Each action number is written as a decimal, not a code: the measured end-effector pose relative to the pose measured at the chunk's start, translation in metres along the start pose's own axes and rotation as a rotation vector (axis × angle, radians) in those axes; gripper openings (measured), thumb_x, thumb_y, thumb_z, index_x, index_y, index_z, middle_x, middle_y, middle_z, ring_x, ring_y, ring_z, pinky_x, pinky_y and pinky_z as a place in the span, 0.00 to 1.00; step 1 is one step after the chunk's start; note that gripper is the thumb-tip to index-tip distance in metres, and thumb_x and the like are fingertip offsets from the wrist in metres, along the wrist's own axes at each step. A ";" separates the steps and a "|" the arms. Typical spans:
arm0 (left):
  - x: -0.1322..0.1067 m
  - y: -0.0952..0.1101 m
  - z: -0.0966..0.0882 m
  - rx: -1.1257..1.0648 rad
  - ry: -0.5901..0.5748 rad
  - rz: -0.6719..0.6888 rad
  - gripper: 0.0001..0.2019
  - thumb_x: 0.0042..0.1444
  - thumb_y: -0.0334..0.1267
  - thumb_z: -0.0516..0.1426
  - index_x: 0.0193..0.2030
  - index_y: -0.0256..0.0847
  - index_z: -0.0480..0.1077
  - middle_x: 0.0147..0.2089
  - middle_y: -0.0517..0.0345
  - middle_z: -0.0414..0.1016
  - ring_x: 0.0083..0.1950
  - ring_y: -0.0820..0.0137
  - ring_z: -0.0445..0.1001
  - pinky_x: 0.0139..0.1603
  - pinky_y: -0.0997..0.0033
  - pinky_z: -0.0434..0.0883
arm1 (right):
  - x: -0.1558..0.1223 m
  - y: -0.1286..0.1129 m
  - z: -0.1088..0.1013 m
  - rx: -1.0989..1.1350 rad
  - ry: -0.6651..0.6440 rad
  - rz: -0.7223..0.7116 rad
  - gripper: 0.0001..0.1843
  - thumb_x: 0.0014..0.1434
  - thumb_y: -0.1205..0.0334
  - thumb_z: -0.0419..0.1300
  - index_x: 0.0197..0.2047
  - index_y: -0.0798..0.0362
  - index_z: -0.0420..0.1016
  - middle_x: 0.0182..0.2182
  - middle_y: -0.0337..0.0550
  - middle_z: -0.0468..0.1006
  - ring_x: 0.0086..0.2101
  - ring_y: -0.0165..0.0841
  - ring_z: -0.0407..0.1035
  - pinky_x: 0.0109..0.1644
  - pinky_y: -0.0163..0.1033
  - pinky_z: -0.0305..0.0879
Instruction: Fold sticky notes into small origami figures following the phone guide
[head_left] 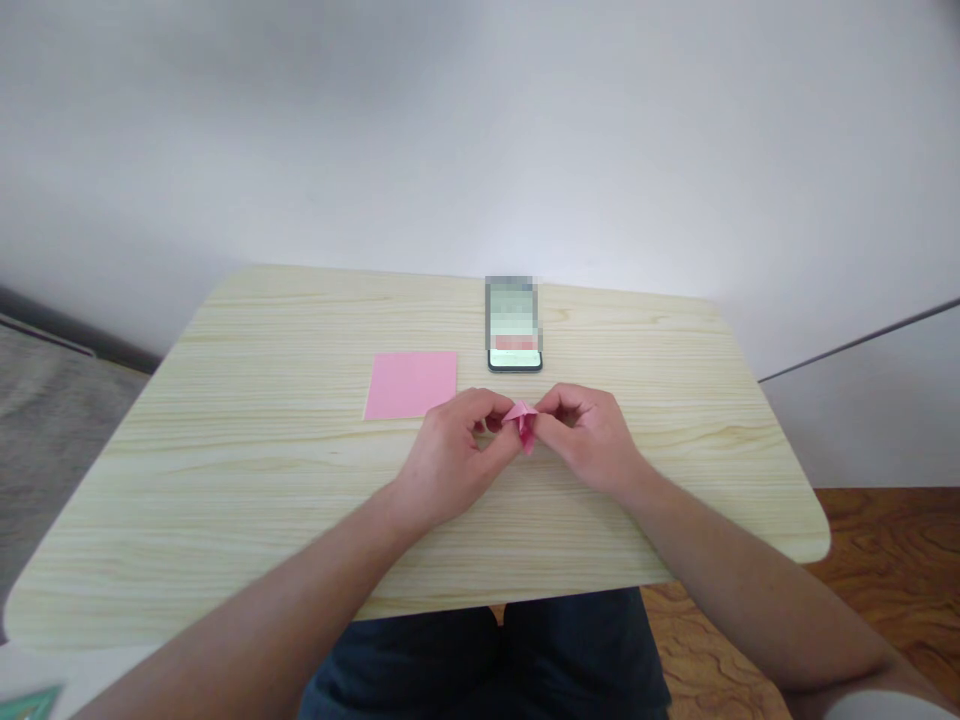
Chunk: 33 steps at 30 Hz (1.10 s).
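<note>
A small folded pink paper piece (523, 420) is pinched between both hands above the middle of the light wooden table (262, 470). My left hand (454, 455) grips its left side with thumb and fingers closed. My right hand (589, 435) pinches its right side the same way. A flat pink paper square (411, 384) lies on the table just left of and behind my left hand. A phone (514, 325) lies face up directly behind the hands, its screen lit.
The table stands against a white wall. Wooden floor (885, 560) shows to the right, grey carpet (45, 420) to the left. My dark trousers show under the front edge. A green object's corner (30, 703) sits at bottom left.
</note>
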<state>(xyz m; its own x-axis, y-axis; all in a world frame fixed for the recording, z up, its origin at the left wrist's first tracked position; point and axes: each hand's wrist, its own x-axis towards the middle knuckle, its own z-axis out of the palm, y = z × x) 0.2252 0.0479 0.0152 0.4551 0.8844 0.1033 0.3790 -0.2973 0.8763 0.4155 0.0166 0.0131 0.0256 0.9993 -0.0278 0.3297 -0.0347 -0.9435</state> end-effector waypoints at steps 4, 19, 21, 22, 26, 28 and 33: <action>0.001 -0.001 0.001 -0.009 -0.018 -0.035 0.08 0.64 0.42 0.59 0.37 0.43 0.78 0.36 0.59 0.80 0.38 0.69 0.76 0.35 0.71 0.69 | -0.001 -0.003 0.002 -0.046 0.033 -0.004 0.09 0.57 0.60 0.67 0.27 0.53 0.77 0.24 0.38 0.78 0.24 0.28 0.64 0.27 0.34 0.58; 0.002 0.003 -0.001 -0.017 0.027 -0.065 0.14 0.64 0.50 0.60 0.35 0.43 0.80 0.34 0.59 0.82 0.35 0.69 0.77 0.35 0.70 0.70 | 0.000 -0.003 0.002 -0.062 0.074 -0.023 0.12 0.57 0.56 0.68 0.26 0.53 0.77 0.22 0.37 0.76 0.23 0.27 0.62 0.26 0.34 0.56; 0.001 0.002 -0.001 0.012 0.040 -0.059 0.14 0.64 0.49 0.60 0.35 0.43 0.80 0.34 0.59 0.82 0.35 0.69 0.77 0.35 0.70 0.70 | -0.001 -0.003 0.002 -0.064 0.074 -0.027 0.12 0.57 0.57 0.68 0.25 0.53 0.76 0.21 0.37 0.75 0.23 0.26 0.61 0.25 0.33 0.55; 0.001 0.002 0.000 0.023 0.045 -0.055 0.13 0.63 0.49 0.60 0.35 0.43 0.80 0.34 0.59 0.82 0.35 0.69 0.77 0.35 0.70 0.70 | -0.001 -0.004 0.002 -0.064 0.073 -0.027 0.12 0.57 0.58 0.68 0.25 0.53 0.76 0.21 0.37 0.75 0.23 0.26 0.61 0.25 0.33 0.55; 0.001 0.001 0.000 0.017 0.050 -0.055 0.10 0.62 0.45 0.61 0.37 0.43 0.79 0.35 0.59 0.81 0.35 0.69 0.77 0.35 0.70 0.70 | -0.001 -0.003 0.003 -0.073 0.065 -0.022 0.10 0.57 0.61 0.66 0.26 0.53 0.76 0.21 0.36 0.75 0.22 0.26 0.61 0.25 0.33 0.54; 0.002 0.000 -0.001 -0.001 0.043 -0.063 0.10 0.63 0.45 0.60 0.38 0.44 0.79 0.35 0.60 0.81 0.35 0.70 0.76 0.34 0.71 0.70 | -0.001 -0.003 0.003 -0.076 0.058 -0.020 0.10 0.58 0.60 0.66 0.26 0.53 0.76 0.22 0.36 0.75 0.23 0.26 0.61 0.26 0.33 0.55; 0.002 0.000 -0.002 0.000 0.043 -0.093 0.10 0.63 0.46 0.60 0.37 0.43 0.79 0.33 0.60 0.80 0.33 0.70 0.75 0.33 0.71 0.69 | -0.002 -0.004 0.002 -0.114 0.044 -0.044 0.10 0.59 0.59 0.66 0.27 0.53 0.77 0.22 0.36 0.76 0.23 0.27 0.62 0.26 0.34 0.56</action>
<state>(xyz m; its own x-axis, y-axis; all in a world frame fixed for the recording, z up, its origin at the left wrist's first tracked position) 0.2248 0.0498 0.0166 0.3832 0.9227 0.0420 0.4178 -0.2137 0.8830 0.4121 0.0147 0.0165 0.0499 0.9983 0.0294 0.4368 0.0047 -0.8996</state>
